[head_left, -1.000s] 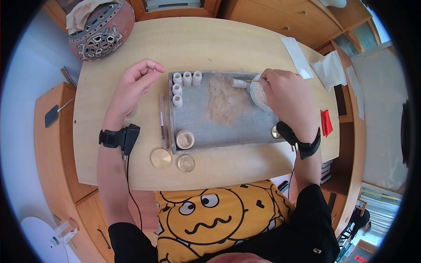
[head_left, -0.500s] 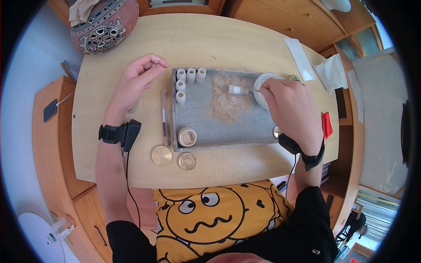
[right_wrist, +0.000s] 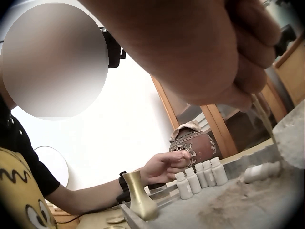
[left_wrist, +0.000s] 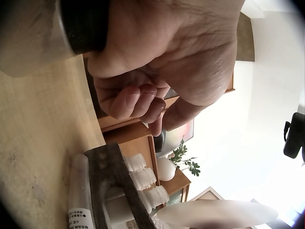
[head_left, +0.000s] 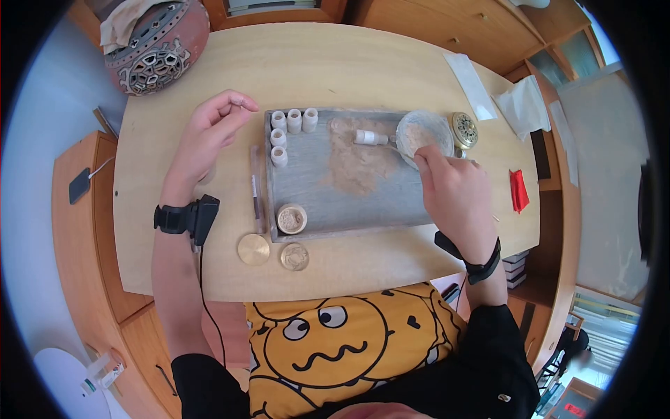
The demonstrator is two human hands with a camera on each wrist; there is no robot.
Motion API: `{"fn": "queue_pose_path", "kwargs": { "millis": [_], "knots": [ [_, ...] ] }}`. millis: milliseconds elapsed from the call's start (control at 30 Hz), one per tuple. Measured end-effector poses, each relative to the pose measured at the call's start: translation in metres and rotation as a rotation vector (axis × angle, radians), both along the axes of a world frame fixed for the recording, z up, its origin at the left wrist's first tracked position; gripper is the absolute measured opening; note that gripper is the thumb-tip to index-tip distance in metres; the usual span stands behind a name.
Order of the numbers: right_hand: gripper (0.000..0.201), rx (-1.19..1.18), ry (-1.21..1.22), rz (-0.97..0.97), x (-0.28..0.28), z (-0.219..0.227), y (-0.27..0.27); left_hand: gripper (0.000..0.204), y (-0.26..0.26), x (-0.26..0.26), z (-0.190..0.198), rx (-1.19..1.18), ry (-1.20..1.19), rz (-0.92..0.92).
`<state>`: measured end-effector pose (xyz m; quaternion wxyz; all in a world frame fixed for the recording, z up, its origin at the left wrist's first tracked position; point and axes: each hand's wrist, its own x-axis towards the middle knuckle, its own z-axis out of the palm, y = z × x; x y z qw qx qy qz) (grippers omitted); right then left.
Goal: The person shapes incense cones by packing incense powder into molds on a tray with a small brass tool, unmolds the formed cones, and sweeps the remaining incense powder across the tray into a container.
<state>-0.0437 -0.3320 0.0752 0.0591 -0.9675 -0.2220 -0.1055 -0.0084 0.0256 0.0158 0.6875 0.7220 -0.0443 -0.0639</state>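
My right hand (head_left: 457, 192) is over the right end of the grey tray (head_left: 314, 202), pinching a thin brownish stick (right_wrist: 263, 114) at its upper end. The stick slants down beside a white bowl (head_left: 427, 120) of pale powder. A small white bottle (head_left: 366, 137) lies on its side on brown powder (head_left: 356, 171), its neck toward the bowl; the stick's lower end is by it. My left hand (head_left: 213, 133) hovers off the tray's left side, fingers loosely curled and thumb near the index finger, with nothing visible in it.
Several upright white bottles (head_left: 294, 122) line the tray's far left corner. A powder-filled jar (head_left: 292, 219) sits at the near left. Brass lids (head_left: 253, 249) and a clear tube (head_left: 257, 188) lie outside. A pierced brass burner (head_left: 464, 130) stands beyond the bowl; a brass vase (right_wrist: 140, 195) stands nearer.
My right hand has moved toward my body, uncovering the bowl and the brass burner. The lying bottle has shifted slightly left. My left hand stays in about the same place.
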Motion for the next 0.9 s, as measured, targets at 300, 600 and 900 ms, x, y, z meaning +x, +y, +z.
{"fn": "queue_pose_path", "kwargs": {
  "millis": [300, 600, 900],
  "knots": [
    [0.011, -0.181, 0.062, 0.089, -0.019, -0.017, -0.005, 0.013, 0.001, 0.002, -0.003, 0.015, -0.005, 0.009],
    [0.013, -0.173, -0.068, 0.035, -0.029, -0.027, 0.005, 0.013, 0.001, 0.001, -0.002, 0.013, -0.023, 0.008],
    [0.016, -0.184, -0.074, 0.069, -0.025, -0.027, 0.012, 0.013, 0.004, 0.002, -0.004, -0.018, -0.018, -0.013]
  ]
}}
